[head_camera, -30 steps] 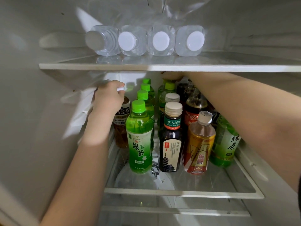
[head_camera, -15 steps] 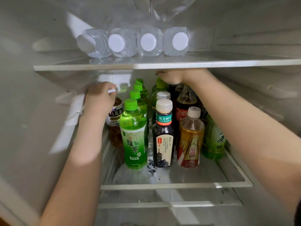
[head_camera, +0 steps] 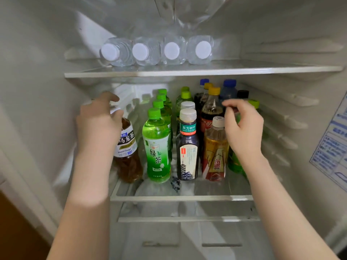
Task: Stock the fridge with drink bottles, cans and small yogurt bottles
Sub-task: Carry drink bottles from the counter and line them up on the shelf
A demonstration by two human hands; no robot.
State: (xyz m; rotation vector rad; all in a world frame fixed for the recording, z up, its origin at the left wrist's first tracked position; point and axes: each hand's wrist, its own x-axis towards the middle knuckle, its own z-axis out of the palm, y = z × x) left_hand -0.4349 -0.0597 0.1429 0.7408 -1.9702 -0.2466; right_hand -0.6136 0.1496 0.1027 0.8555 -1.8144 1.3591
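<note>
On the middle glass shelf (head_camera: 180, 197) stand rows of drink bottles. My left hand (head_camera: 97, 124) grips the white-capped neck of a brown oolong tea bottle (head_camera: 127, 154) at the shelf's left end. Beside it stand a green tea bottle (head_camera: 156, 147), a dark tea bottle (head_camera: 187, 145) and an amber energy drink bottle (head_camera: 215, 152). My right hand (head_camera: 244, 128) hovers with fingers loosely curled and apart, holding nothing, in front of a green bottle (head_camera: 233, 162) at the right. Cola and blue-capped bottles (head_camera: 228, 91) stand behind.
Several clear water bottles (head_camera: 155, 51) lie caps forward on the upper shelf (head_camera: 262, 69). The fridge's ribbed right wall (head_camera: 285, 119) is close to my right hand, with a blue label (head_camera: 332, 147) further out. A lower shelf (head_camera: 187, 219) and drawer sit below.
My right hand has pulled back from deep under the upper shelf to the front right, holding nothing. The view has backed away. My left hand has stayed on the oolong bottle.
</note>
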